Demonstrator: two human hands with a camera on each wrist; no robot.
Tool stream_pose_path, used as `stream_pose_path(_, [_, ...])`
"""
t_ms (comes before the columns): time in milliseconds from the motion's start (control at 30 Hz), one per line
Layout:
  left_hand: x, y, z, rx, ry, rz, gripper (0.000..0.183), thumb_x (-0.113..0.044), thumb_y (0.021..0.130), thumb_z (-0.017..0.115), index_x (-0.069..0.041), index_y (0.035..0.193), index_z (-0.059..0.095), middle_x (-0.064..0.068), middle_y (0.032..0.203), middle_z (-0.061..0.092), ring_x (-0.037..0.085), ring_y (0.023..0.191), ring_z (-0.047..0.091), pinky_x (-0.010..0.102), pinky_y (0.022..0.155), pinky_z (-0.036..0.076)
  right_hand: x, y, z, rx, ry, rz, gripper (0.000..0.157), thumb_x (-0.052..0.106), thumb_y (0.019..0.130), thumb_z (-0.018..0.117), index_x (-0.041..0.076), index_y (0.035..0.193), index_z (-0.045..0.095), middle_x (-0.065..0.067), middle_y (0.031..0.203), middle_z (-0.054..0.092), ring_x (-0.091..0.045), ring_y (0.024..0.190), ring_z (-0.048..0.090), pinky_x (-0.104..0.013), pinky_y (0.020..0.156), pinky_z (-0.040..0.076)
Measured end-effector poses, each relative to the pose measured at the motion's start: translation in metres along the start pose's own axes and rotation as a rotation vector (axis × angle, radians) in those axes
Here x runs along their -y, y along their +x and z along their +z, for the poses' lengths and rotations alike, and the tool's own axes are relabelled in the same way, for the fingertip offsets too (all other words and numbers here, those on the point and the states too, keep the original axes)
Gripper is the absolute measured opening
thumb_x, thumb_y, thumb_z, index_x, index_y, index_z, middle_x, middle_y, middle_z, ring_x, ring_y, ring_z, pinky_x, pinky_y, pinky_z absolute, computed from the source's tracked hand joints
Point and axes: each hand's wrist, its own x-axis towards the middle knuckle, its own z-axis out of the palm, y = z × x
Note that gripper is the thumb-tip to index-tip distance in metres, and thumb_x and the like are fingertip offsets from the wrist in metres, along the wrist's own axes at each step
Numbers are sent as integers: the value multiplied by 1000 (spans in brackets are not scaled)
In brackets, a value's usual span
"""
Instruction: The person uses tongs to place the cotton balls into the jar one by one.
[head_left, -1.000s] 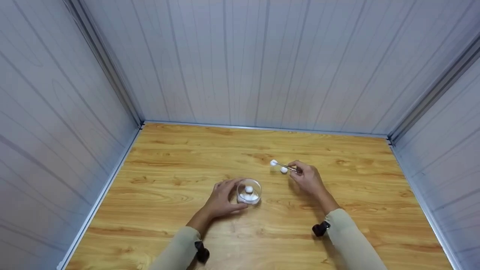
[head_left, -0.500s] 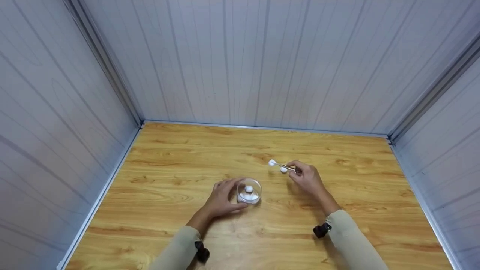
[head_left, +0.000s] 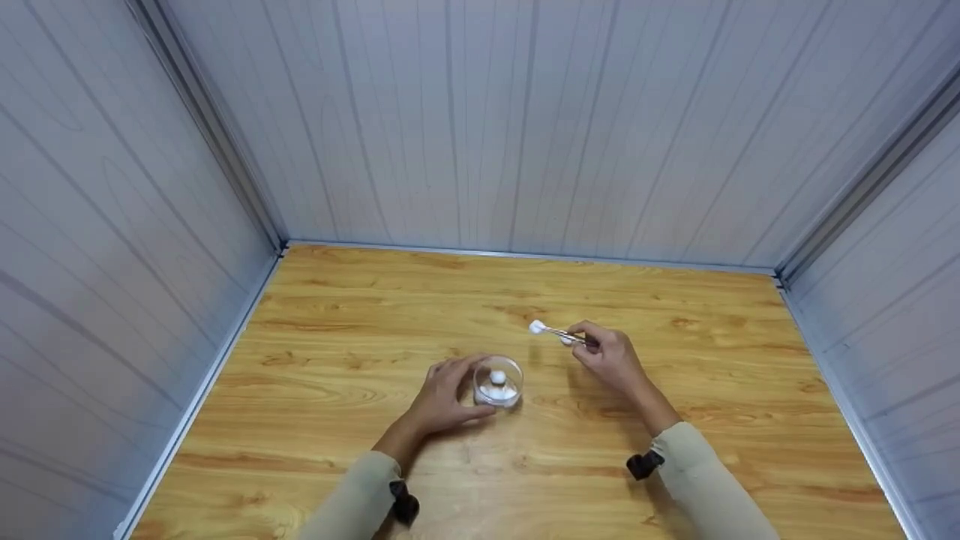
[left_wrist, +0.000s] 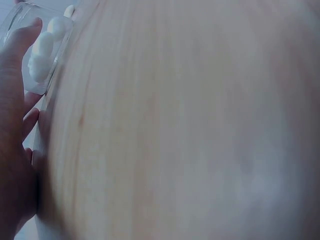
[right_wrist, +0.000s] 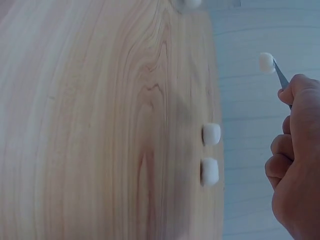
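Note:
My left hand (head_left: pixel 445 399) holds a clear round dish (head_left: pixel 516 369) from its left side, fingers and thumb spread around its wall. White cotton balls lie inside; in the left wrist view, several of these balls (left_wrist: pixel 43 45) show through the clear side. My right hand (head_left: pixel 611 358) pinches a pair of slim metal tweezers (head_left: pixel 556 332), whose tips grip one cotton ball (head_left: pixel 536 327) above the table, up and right of the dish. Two loose balls, a nearer one (right_wrist: pixel 209 171) and another (right_wrist: pixel 211 134), sit on the wood in the right wrist view.
The wood-patterned tabletop (head_left: pixel 337 322) is bounded by pale panel walls (head_left: pixel 487 127) at the back and both sides. A metal strip (head_left: pixel 420 250) runs along the back edge. Each sleeve carries a small black device near the wrist.
My right hand has shifted slightly left, bringing the tweezers and their cotton ball left with it. The tweezers now overlap the loose ball behind them. My left hand and the dish stay put.

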Motion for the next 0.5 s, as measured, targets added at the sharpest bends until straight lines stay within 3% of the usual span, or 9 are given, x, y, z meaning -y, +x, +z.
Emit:
stream_pose_path(233, [0,2,0,-3,19,6,92,-55,90,91,-24,167,53,10,165,64,40,154,57,71,131,31,5,-2,2,14,18,-53,20,0,100,71,9,114,83,11,67,42,7,59,27,-20,58,29])
stream_pose_path(500, [0,0,1,2,7,-6,91,-55,90,91,-24,167,54,11,165,63,41,156,55,71,132,30,10,-6,5,31,32,-79,17,0,102,72,7,113,83,10,67,50,8,59,30,-19,57,30])
